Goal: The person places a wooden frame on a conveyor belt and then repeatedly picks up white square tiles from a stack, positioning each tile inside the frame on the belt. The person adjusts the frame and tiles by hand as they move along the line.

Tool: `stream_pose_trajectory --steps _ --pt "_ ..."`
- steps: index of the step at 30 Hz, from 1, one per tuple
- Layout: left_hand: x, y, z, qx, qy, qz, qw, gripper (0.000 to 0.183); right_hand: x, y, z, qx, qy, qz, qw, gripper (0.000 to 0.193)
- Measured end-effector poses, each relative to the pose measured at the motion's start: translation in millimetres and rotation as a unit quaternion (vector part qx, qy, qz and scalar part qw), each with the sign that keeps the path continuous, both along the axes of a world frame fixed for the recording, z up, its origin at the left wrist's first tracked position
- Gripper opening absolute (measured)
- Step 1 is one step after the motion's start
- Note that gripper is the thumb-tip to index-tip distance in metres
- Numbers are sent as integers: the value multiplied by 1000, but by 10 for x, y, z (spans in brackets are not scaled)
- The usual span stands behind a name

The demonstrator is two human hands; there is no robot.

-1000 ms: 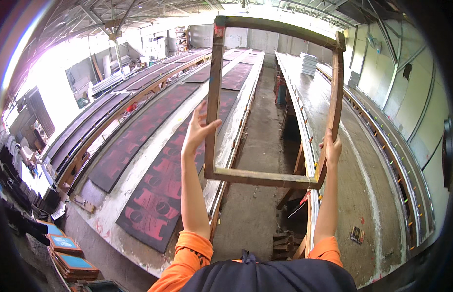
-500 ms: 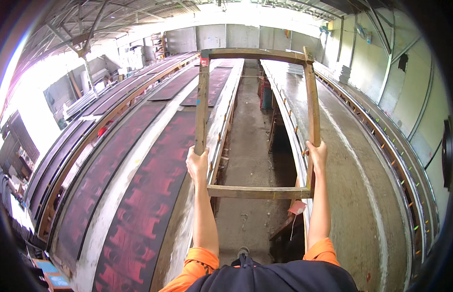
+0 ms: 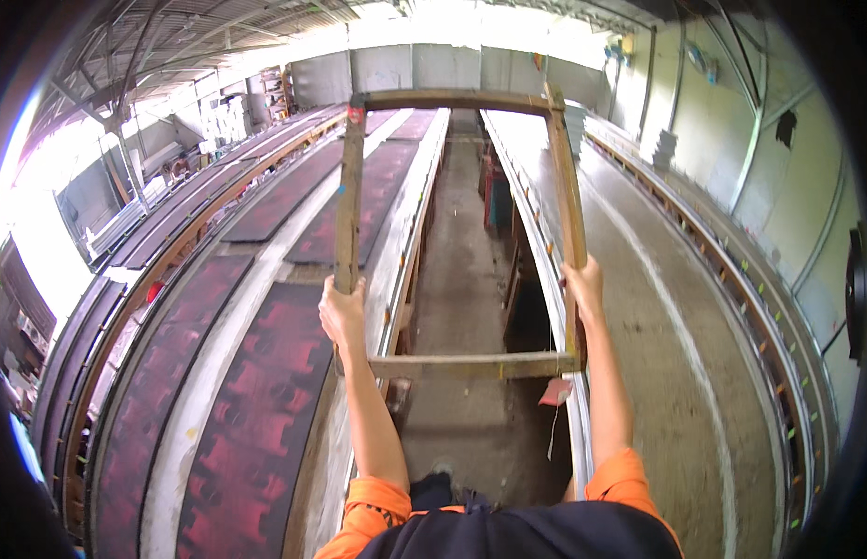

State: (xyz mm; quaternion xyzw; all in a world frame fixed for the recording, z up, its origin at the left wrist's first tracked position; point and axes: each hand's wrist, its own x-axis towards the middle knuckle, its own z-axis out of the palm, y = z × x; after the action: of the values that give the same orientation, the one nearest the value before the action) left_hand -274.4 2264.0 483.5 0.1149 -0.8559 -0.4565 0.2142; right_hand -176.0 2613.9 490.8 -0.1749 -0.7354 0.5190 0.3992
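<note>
Both arms up, holding a rectangular wooden frame (image 3: 457, 233) out in front over the aisle (image 3: 466, 279). Left hand (image 3: 343, 312) wrapped tight round the left rail, right hand (image 3: 585, 287) closed on the right rail; its fingers are hidden behind the wood. Long bed with red patterned sheets (image 3: 266, 373) lies at left, grey casting bed (image 3: 657, 307) at right. A small red scrap (image 3: 555, 392) hangs under the frame's lower corner, possibly a tag.
</note>
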Motion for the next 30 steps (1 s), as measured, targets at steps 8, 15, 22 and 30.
stream_pose_trajectory --steps 8,15,22,30 --pt "-1839 1062 11 -3 -26 10 1000 48 -1728 1012 31 -28 -43 -33 998 18" --pt "-3297 2198 -54 -17 -24 -68 997 50 -3026 2208 -27 -50 -54 11 997 22" --pt "-4861 3363 -214 -36 -2 -81 996 49 -4596 3304 -330 -71 -81 -17 994 13" --pt "-6596 4426 -280 4 -6 -63 998 50 -6357 4416 -347 -77 -76 10 994 19"
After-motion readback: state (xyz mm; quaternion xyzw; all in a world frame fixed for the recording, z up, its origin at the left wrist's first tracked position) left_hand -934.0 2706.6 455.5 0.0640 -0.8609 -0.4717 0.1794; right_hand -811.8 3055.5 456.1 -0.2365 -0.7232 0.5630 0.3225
